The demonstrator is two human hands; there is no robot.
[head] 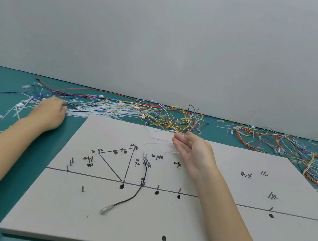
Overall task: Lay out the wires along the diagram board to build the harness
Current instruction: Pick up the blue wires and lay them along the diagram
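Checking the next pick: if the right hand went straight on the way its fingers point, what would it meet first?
Probably the yellow wires just past the board's far edge; depth is uncertain.

Your diagram board (200, 220) lies flat, grey, with inked lines, labels and upright pins. One black wire (139, 188) runs down from the centre pins, clear connector at each end. Loose wires (165, 117) tangle just behind the board.

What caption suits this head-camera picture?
One black wire lies on the diagram board; left hand reaches into the wire pile.
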